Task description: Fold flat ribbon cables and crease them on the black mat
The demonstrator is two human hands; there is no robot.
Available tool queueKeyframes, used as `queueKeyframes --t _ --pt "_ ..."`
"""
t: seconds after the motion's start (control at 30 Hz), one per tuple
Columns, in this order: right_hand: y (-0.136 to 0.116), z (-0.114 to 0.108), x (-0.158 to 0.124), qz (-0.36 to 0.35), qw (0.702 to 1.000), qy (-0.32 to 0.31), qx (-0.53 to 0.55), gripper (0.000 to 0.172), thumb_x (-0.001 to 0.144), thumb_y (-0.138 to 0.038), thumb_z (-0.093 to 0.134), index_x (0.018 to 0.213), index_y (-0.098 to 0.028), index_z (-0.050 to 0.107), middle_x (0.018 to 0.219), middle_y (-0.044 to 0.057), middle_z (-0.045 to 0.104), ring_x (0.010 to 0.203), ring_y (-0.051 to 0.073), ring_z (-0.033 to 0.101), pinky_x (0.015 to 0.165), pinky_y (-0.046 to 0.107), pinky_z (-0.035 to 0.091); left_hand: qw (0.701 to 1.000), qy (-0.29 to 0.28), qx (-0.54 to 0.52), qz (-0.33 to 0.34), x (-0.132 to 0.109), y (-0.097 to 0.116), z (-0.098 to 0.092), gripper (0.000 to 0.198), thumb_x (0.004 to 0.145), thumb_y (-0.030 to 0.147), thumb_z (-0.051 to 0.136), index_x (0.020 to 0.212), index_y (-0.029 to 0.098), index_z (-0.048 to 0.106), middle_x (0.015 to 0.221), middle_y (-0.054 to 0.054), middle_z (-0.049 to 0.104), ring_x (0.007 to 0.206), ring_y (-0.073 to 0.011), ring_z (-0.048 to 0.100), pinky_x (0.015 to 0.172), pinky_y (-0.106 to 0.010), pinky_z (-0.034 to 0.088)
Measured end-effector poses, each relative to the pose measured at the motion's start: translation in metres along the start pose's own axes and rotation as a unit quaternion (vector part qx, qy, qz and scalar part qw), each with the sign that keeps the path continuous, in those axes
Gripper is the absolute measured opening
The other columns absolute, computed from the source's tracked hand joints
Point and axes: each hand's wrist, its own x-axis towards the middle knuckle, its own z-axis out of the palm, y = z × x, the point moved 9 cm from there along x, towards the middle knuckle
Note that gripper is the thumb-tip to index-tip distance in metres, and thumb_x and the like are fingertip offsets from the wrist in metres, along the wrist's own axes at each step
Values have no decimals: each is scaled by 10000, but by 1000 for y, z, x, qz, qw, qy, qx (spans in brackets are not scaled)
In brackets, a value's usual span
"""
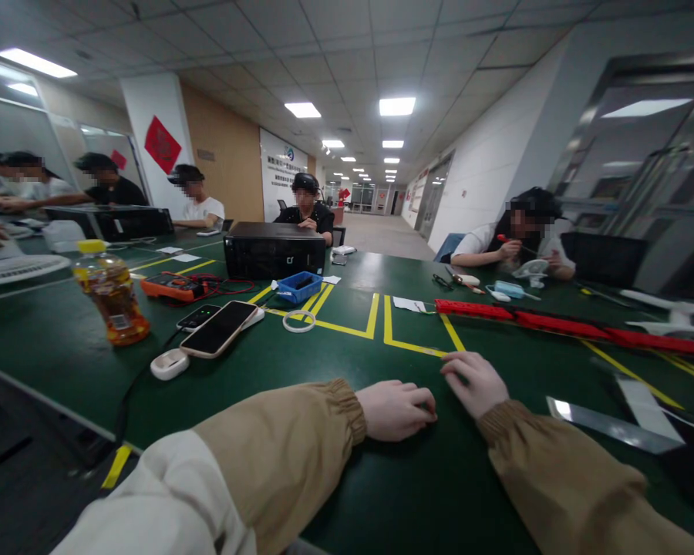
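Note:
My left hand rests on the green tabletop, its fingers loosely bent with the tips pointing right; I see nothing held in it. Just to its right lies my right hand, fingers slightly bent and apart, nothing in it. Its fingertips touch the table near the corner of a yellow tape outline. The hands are close together but do not touch. A white ring lies farther forward on the left.
To the left are a drink bottle, a phone, a white earbud case, an orange multimeter and a blue tray. A black box stands ahead. Red strips lie right. Several people sit around the table.

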Motion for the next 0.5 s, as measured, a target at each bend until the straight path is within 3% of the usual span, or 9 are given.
queueKeyframes --t 0.1,0.2,0.3,0.5 --pt "-23 31 8 -30 999 -31 14 241 920 -343 459 1067 -182 561 1101 77 527 919 148 528 807 323 477 1000 -3 1 -1 0 -1 3 272 888 267 439 1112 196 577 1106 -39 546 941 -162 521 783 -284 447" --pt "-32 43 10 -58 996 -56 27 160 885 -228 457 896 -182 610 981 64 571 840 146 536 738 288 468 1000 -3 1 0 0 -1 5 274 879 276 460 1112 199 581 1083 -41 552 973 -176 510 783 -290 450" --pt "-25 49 7 -61 994 -82 34 174 805 -142 419 739 -184 575 847 46 577 736 142 525 665 275 440 1000 -2 -4 -6 0 -2 5 283 874 279 476 1129 201 570 1092 -41 550 969 -172 511 793 -292 453" --pt "-11 61 0 -52 990 -131 30 128 791 -160 414 742 -197 527 787 17 552 655 128 491 610 252 389 1000 1 -18 -8 0 -4 6 294 874 276 475 1146 195 551 1104 -47 545 971 -171 514 807 -296 448"
